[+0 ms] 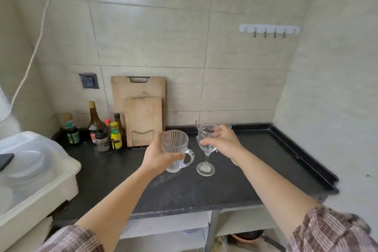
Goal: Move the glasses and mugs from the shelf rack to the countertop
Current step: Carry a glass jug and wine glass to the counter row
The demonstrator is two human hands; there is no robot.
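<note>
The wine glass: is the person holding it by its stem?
No. The right hand wraps around the bowl of the wine glass, while its stem and foot hang bare below the fingers.

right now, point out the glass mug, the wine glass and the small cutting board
glass mug [174,143], head view, on its ribbed wall
wine glass [206,157], head view, on its stem
small cutting board [143,117], head view, on its flat wooden face

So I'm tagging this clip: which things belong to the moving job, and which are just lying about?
Job:
- glass mug, in left hand
- wine glass, in right hand
- countertop

Lying about:
- cutting boards
- sauce bottles
- white tub
- wall hooks
</note>
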